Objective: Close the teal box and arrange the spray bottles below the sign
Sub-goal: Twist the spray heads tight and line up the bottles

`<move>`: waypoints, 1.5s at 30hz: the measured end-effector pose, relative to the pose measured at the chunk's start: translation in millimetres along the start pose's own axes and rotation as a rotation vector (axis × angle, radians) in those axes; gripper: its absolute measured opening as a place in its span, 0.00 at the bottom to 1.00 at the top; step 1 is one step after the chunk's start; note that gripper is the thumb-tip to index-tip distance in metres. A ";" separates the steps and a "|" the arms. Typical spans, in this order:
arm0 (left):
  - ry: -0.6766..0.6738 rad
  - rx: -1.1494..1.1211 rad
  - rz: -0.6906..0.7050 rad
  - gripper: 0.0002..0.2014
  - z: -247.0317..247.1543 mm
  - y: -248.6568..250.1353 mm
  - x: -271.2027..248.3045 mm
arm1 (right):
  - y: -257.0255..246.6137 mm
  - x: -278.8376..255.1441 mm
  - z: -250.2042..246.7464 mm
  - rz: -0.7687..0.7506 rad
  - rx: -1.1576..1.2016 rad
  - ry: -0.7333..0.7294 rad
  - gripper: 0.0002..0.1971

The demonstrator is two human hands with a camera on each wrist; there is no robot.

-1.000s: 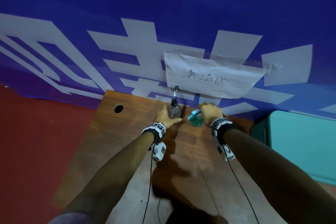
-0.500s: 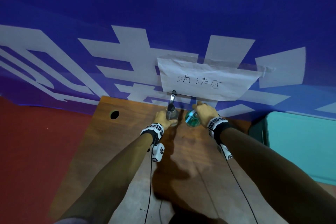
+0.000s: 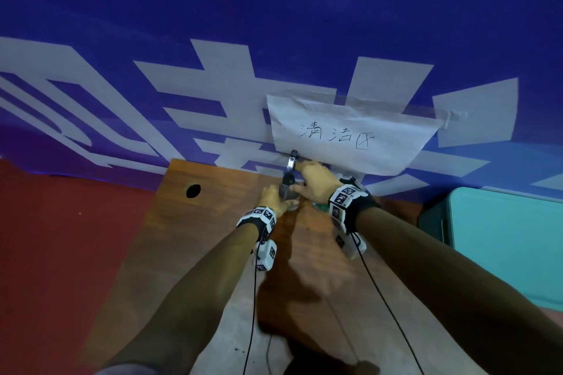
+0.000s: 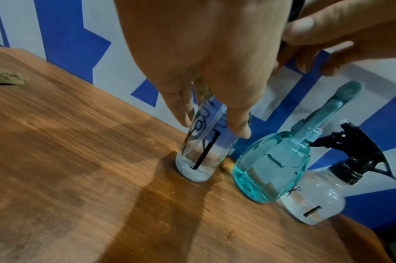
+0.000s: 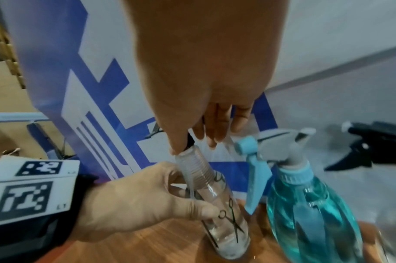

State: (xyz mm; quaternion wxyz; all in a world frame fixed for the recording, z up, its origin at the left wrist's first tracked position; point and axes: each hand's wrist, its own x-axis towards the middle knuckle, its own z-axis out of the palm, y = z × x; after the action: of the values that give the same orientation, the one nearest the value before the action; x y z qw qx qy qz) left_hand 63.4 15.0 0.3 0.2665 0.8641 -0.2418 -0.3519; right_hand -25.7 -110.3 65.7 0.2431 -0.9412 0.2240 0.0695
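Both forearms reach forward, wrists close together, each wrapped in a black band carrying white blocks with black square markers. The left hand sits low, its thumb and fingers curled round the body of a slim clear plastic spray bottle. The right hand is higher and crosses toward the left, fingers pointing down and closing on the top of that same bottle at its neck.

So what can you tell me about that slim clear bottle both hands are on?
The clear bottle is slim, see-through, likely plastic, printed with little scissors, a dark tube inside. It stands upright on the wooden table, leftmost of three. The left hand grips its body; the right hand holds its top. It looks nearly empty.
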 end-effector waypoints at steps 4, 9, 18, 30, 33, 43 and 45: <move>0.001 0.008 0.037 0.10 -0.1 1.3 -2.2 | 1.1 0.0 14.9 0.111 0.221 -0.037 0.14; -0.001 -0.028 0.062 0.05 -0.2 -0.1 -4.4 | -6.5 5.0 19.8 0.139 0.221 0.002 0.17; 0.001 -0.071 0.057 0.06 3.4 0.4 -5.1 | -6.0 -1.2 14.3 0.113 0.148 0.047 0.12; 0.106 0.024 0.082 0.02 10.0 7.0 -11.6 | -29.2 -9.6 29.4 0.266 0.376 0.160 0.12; 0.064 -0.003 0.051 0.03 4.3 13.9 -15.9 | -31.9 -8.1 25.9 0.304 0.403 0.200 0.14; 0.092 -0.045 0.059 0.07 6.5 12.4 -15.1 | -29.9 -7.0 30.6 0.283 0.386 0.225 0.11; 0.093 -0.048 0.028 0.04 8.1 11.0 -14.2 | -32.1 -7.1 32.4 0.298 0.349 0.235 0.12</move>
State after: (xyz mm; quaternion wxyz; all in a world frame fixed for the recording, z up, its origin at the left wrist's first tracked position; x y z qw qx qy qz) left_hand 45.9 13.1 9.1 0.3031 0.8693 -0.2329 -0.3133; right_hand -18.1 -66.6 52.8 0.3614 -0.8432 0.3954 -0.0450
